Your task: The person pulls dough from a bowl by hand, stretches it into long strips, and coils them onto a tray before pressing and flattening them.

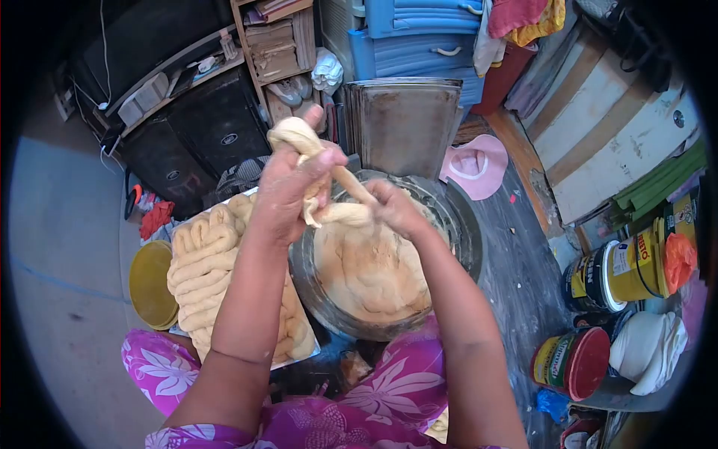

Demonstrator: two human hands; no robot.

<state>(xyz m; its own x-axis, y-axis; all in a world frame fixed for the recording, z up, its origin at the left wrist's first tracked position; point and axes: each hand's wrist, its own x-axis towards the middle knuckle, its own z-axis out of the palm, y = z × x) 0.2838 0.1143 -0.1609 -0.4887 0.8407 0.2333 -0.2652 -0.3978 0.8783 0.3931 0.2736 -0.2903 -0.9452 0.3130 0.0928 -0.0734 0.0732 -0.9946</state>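
Observation:
A long rope of dough (295, 137) is looped over the fingers of my left hand (288, 183), which is closed around part of it. One end droops below the palm. My right hand (395, 209) grips the other side of the same rope, with strands stretched between both hands. Beneath them stands a wide dark basin (467, 239) holding a large mass of soft dough (366, 273). Left of the basin, partly hidden by my left forearm, a tray (303, 358) carries several rows of shaped dough coils (206, 273).
A yellow round container (149, 284) stands left of the tray. Dark metal trays (404, 127) lean upright behind the basin, beside a pink hat (475, 166). Paint buckets (572, 363) line the right side. Blue drawers (419, 52) and a wooden shelf (277, 49) are at the back.

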